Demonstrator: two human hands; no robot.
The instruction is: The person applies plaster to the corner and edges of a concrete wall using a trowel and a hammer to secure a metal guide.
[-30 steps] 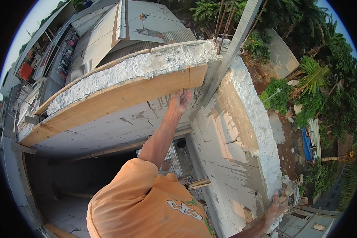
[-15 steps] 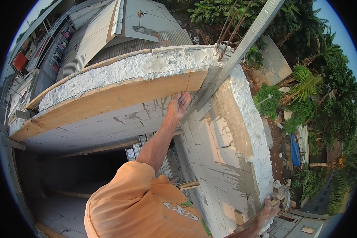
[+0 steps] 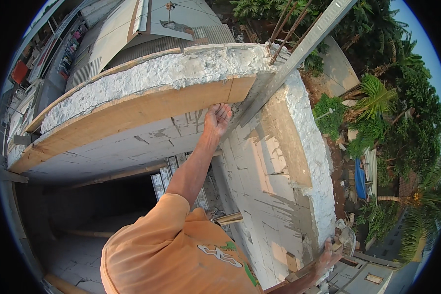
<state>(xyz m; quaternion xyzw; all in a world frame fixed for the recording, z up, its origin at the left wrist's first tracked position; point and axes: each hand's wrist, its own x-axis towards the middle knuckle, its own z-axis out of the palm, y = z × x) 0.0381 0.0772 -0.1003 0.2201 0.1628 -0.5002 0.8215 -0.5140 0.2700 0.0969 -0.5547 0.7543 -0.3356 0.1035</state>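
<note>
My left hand is raised, palm turned toward me, at the lower edge of a long wooden plank. Its fingers are slightly bent and apart. A thin dark line, perhaps tie wire, crosses the plank's face just above the fingers. The plank runs along the side of a rough white concrete beam. At lower right, my right hand rests against the end of another rough concrete wall top, its fingers stretched out. A crumpled grey lump lies beside that hand.
A perforated metal channel slants up from the corner, with rusty rebar next to it. Below is a dark room beside a block wall. Roofs lie beyond on the left, trees on the right.
The view has shifted slightly, so the beam and plank sit a little higher. My left hand stays at the plank's lower edge and my right hand stays on the wall end.
</note>
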